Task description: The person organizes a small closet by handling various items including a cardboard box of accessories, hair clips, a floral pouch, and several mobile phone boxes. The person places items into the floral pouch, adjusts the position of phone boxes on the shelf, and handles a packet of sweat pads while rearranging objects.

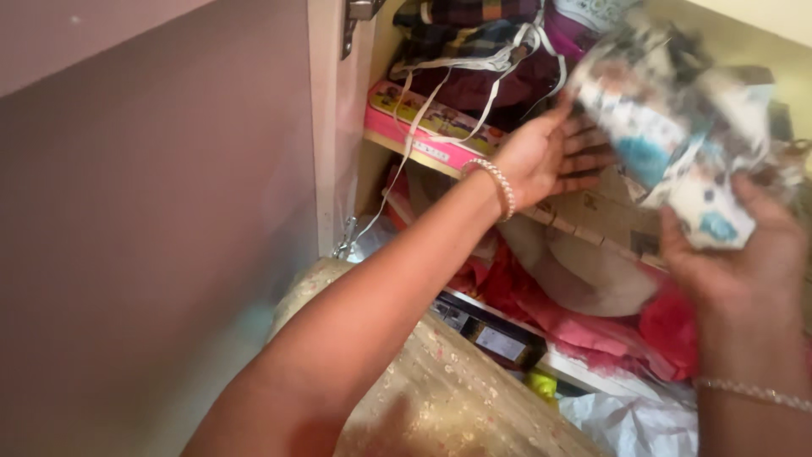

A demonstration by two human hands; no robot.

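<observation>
A folded printed cloth [677, 127], white with blue and dark patches, is held up in front of an open cupboard. My left hand [550, 156] touches its left end, palm toward the shelves, a bead bracelet on the wrist. My right hand [740, 254] grips its lower right part from beneath, with a thin bracelet on that wrist. The cloth is blurred by motion.
The cupboard door [152, 228] stands open on the left. The upper shelf holds a flat pink box [427, 127] under dark folded clothes with white strings. The lower shelf holds red and pink fabric [592, 330]. A beige embroidered cloth [440, 398] and a white plastic bag [630, 423] lie below.
</observation>
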